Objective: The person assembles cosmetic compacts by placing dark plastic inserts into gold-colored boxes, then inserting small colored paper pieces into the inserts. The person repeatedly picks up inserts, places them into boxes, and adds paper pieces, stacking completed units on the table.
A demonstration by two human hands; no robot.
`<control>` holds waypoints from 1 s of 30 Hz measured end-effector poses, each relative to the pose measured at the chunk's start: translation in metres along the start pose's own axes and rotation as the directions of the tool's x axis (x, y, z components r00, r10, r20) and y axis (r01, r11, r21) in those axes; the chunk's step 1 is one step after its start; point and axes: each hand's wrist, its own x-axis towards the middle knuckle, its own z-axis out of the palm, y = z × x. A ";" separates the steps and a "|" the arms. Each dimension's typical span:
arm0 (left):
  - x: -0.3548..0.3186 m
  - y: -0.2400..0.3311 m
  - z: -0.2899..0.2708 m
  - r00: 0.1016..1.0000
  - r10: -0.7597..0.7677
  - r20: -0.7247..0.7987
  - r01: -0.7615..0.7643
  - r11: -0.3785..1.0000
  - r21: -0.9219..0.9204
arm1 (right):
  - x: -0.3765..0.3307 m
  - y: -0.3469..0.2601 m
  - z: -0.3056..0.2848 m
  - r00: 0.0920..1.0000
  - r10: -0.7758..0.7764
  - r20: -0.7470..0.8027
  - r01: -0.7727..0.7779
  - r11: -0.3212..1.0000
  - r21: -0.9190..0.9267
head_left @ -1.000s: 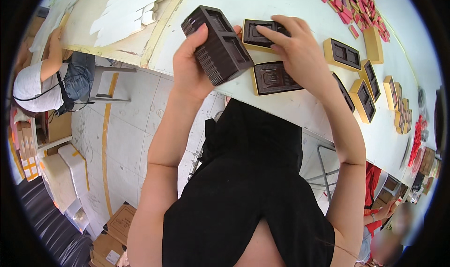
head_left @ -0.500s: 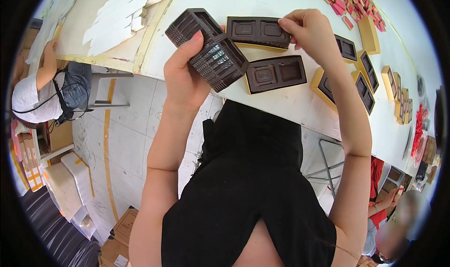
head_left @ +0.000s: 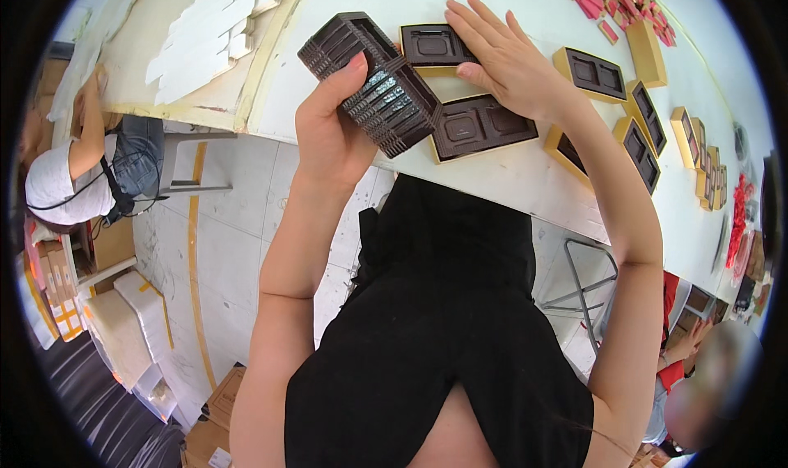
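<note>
My left hand [head_left: 332, 131] is wrapped round a thick stack of nested dark brown plastic trays [head_left: 386, 90], held tilted above the table. My right hand [head_left: 510, 70] lies spread, fingers stretched out, over the right end of the far gold box, whose brown two-well tray insert [head_left: 433, 44] shows on its left part. That hand hides the rest of the insert. Just nearer to me, another gold-edged box with a brown tray insert [head_left: 483, 130] lies beneath the same hand and the tip of the stack.
Several more gold boxes with brown inserts [head_left: 595, 75] lie to the right, beside an upright gold box piece [head_left: 647, 53]. A heap of small pink and gold pieces [head_left: 611, 8] is at the far right. White flat pieces [head_left: 209, 37] cover the left table. Other people work at both sides.
My right hand has let go of the insert's right end, going from a pinch to a spread palm over it, slightly to the left. The left hand still holds the stack.
</note>
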 end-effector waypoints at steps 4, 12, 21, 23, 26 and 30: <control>0.028 0.004 0.002 0.999 -0.036 -0.018 0.037 0.998 0.052 | 0.009 0.000 -0.012 0.975 0.180 0.129 -0.179 0.984 -0.020; 0.148 0.070 -0.020 0.906 0.261 0.334 -0.139 -0.561 0.816 | -0.023 -0.048 -0.013 0.997 0.015 -0.075 -0.021 0.997 -0.081; 0.103 0.007 0.028 0.689 -0.078 0.721 -0.694 -0.358 0.624 | -0.071 -0.031 -0.048 0.942 0.131 -0.308 -0.149 0.988 -0.035; 0.053 -0.018 0.046 0.729 -0.297 0.616 -0.670 -0.493 0.555 | -0.118 -0.014 -0.075 0.899 0.307 -0.314 -0.374 0.910 -0.181; 0.046 -0.048 0.057 0.662 -0.328 0.674 -0.703 -0.584 0.406 | -0.192 0.018 -0.089 0.829 0.485 -0.277 -0.546 0.807 -0.223; 0.077 -0.086 0.077 0.605 -0.399 0.689 -0.748 -0.580 0.321 | -0.226 0.043 -0.068 0.814 0.566 -0.131 -0.580 0.778 -0.241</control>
